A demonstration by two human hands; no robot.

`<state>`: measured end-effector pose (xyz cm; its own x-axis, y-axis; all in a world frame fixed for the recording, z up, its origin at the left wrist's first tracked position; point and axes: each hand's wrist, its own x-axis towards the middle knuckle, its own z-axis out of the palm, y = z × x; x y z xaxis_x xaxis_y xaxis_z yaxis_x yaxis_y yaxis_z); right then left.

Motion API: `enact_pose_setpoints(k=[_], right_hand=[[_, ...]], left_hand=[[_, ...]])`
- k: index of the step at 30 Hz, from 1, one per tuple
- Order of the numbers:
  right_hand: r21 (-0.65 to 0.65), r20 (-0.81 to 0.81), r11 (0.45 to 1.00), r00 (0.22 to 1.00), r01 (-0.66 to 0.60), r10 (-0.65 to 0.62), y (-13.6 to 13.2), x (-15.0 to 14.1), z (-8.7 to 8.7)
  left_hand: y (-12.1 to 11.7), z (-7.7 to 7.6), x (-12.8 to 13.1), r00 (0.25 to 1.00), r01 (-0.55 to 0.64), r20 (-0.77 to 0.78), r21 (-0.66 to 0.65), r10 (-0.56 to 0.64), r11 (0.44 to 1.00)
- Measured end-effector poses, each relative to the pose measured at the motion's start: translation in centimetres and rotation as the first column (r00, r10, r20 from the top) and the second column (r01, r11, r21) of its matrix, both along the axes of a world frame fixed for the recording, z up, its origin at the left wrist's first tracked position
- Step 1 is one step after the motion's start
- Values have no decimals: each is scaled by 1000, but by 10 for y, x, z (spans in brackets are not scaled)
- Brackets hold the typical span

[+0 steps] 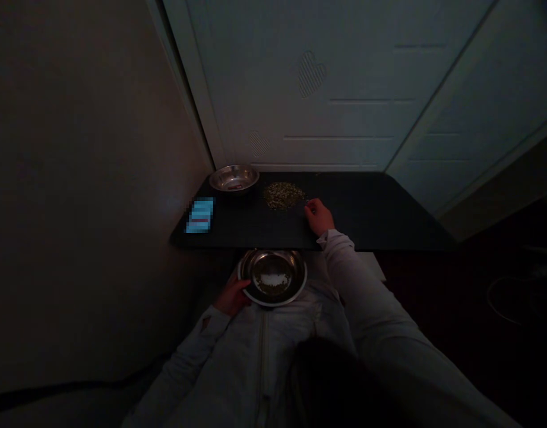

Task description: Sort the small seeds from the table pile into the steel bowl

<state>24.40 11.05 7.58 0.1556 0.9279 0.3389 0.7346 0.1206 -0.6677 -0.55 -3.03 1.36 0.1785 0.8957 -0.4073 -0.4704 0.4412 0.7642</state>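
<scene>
My left hand (232,296) grips the rim of a stainless steel bowl (272,277), holding it close to my body just below the table's near edge. A few small greenish grains lie in that bowl, around a bright reflection. A loose pile of similar grains (283,195) sits on the black tabletop (366,214). My right hand (319,216) rests on the tabletop just right of the pile, its fingers loosely curled and pointing towards it. Dim light hides whether those fingers hold anything.
A second stainless steel bowl (234,178) stands at the table's back left, with a small red-and-white item inside. A pixelated blue flat object (200,214) lies at the left edge. A wall runs along the left, and a white door (318,89) stands behind the table.
</scene>
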Motion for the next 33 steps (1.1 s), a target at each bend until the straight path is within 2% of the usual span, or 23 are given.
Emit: enact_pose_setpoints(k=[5,27,33], right_hand=[[-12,-4,1000,1000,-23,23,-1,1,-1],[-117,-96,976,980,-182,172,-5,1,-3],[-114,-132,957,958,-268,253,-7,1,-3]], left_hand=[[-1,0,0,998,-16,-58,-21,14,1000],[0,2,2,999,-15,-36,-8,15,1000],[-1,2,2,999,-8,-43,-33,6,999]])
